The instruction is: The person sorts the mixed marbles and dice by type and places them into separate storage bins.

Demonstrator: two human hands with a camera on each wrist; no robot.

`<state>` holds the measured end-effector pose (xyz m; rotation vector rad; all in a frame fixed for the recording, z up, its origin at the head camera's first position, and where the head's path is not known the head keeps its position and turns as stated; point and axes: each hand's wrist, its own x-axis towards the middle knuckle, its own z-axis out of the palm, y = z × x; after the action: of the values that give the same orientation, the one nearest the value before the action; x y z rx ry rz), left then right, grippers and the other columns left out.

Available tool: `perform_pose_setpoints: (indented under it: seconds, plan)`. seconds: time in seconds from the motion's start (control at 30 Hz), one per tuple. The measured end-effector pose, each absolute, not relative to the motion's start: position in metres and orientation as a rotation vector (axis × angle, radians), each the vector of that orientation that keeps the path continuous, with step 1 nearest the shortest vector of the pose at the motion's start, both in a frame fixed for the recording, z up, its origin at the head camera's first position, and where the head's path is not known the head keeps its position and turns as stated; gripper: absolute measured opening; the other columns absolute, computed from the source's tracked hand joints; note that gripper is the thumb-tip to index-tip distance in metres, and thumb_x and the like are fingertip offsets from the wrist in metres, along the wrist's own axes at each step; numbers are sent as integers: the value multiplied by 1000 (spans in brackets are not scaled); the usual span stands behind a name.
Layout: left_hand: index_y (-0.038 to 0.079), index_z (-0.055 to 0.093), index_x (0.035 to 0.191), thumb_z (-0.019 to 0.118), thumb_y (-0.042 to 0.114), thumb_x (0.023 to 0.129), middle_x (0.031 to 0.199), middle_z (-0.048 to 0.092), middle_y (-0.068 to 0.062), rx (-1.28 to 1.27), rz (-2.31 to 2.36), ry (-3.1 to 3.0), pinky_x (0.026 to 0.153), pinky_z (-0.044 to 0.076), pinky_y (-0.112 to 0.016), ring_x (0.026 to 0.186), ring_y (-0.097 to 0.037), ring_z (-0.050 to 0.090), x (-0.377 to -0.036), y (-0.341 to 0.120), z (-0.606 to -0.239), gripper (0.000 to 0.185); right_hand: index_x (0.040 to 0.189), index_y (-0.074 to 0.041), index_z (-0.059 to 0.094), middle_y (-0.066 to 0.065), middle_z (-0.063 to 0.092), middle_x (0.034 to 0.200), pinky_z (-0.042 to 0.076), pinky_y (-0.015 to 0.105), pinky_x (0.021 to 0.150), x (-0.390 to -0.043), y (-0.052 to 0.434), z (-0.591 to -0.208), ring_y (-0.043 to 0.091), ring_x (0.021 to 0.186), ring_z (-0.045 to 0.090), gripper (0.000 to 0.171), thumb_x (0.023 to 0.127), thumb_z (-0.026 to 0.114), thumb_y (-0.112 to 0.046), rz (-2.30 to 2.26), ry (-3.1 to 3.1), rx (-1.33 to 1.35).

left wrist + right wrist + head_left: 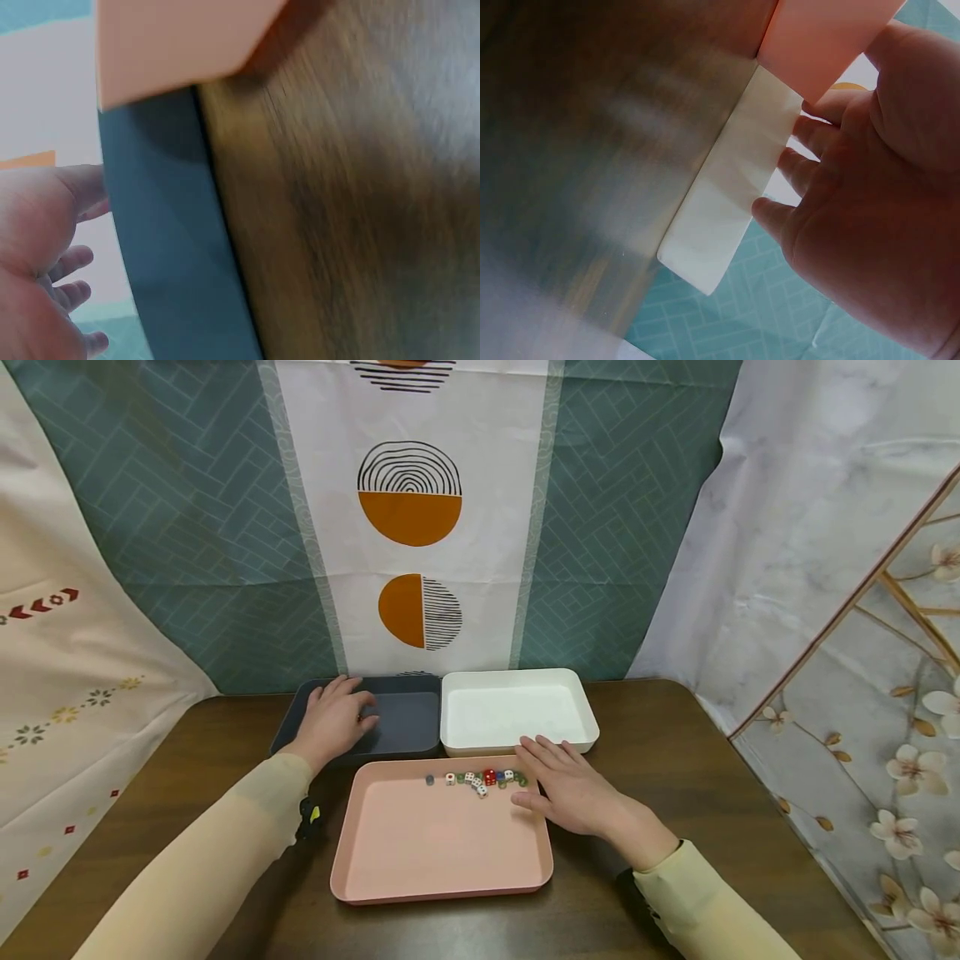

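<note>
Pink tray (420,852): floor open from centre to 6 o'clock; a row of dice (480,779) lines its 12 o'clock wall. The right hand (573,785) covers the 2 o'clock corner. Grey tray (408,722) at 11 o'clock is partly blocked by the left hand (333,718). White tray (517,714) at 1 o'clock is unobstructed. Hanging cloth (408,518) closes off 12 o'clock.
</note>
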<state>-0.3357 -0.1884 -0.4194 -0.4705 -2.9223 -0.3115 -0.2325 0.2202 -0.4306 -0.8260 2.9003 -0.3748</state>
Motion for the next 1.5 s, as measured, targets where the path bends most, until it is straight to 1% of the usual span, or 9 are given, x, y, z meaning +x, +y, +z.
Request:
perform_pose_setpoints:
  seconds: [0.17, 0.37, 0.67, 0.83, 0.93, 1.07, 1.17, 1.37, 1.5]
  plan:
    - [4, 76, 134, 79, 20, 105, 166, 46, -28, -534, -310, -2867, 124, 21, -78, 159, -51, 31, -323, -179, -416, 33, 173, -5, 33, 13, 25, 182, 8, 59, 135, -230, 220, -428, 36, 169, 17, 84, 112, 59, -55, -372, 2889, -826]
    - [7, 79, 132, 83, 22, 102, 165, 50, -25, -610, -265, -2798, 125, 24, -76, 159, -49, 34, -299, -164, -412, 34, 174, -6, 31, 13, 23, 182, 8, 59, 135, -232, 220, -427, 36, 169, 16, 85, 112, 58, -56, -352, 2889, -830]
    - [9, 82, 123, 89, 21, 97, 159, 58, -22, -787, -295, -2678, 124, 29, -74, 155, -48, 42, -266, -138, -411, 30, 174, -5, 31, 14, 23, 182, 7, 60, 134, -231, 220, -427, 37, 169, 16, 85, 112, 58, -57, -364, 2878, -840]
    - [10, 83, 118, 92, 20, 93, 155, 62, -22, -944, -311, -2620, 122, 32, -75, 153, -48, 46, -253, -124, -412, 29, 174, -6, 30, 14, 23, 182, 7, 61, 134, -232, 221, -427, 37, 169, 15, 90, 110, 59, -62, -373, 2870, -830]
    - [11, 84, 114, 94, 19, 91, 152, 63, -21, -995, -321, -2605, 120, 34, -75, 151, -49, 48, -248, -118, -413, 27, 175, -6, 29, 13, 22, 182, 6, 61, 134, -232, 221, -427, 36, 169, 14, 95, 108, 59, -66, -376, 2863, -829]
    - [13, 84, 111, 94, 15, 91, 151, 64, -21, -1031, -343, -2626, 120, 34, -76, 151, -50, 48, -244, -112, -415, 23, 175, -6, 28, 13, 21, 183, 5, 61, 134, -232, 221, -425, 36, 169, 13, 99, 106, 61, -68, -375, 2856, -840]
    - [14, 85, 115, 92, 16, 93, 151, 64, -21, -1040, -279, -2659, 119, 35, -76, 151, -49, 48, -242, -108, -419, 24, 175, -6, 27, 13, 21, 183, 5, 61, 134, -233, 221, -426, 37, 169, 13, 101, 105, 62, -69, -364, 2853, -846]
    - [20, 83, 130, 88, 23, 98, 157, 60, -18, -994, -172, -2752, 122, 34, -73, 155, -45, 44, -242, -101, -427, 33, 175, -5, 29, 14, 21, 182, 6, 61, 134, -233, 221, -426, 38, 169, 14, 103, 103, 64, -70, -361, 2858, -843]
    - [22, 81, 133, 87, 27, 99, 158, 60, -16, -960, -171, -2769, 123, 33, -72, 156, -43, 43, -241, -98, -431, 35, 175, -5, 28, 14, 21, 183, 6, 62, 134, -234, 221, -427, 38, 169, 13, 103, 103, 64, -70, -357, 2858, -847]
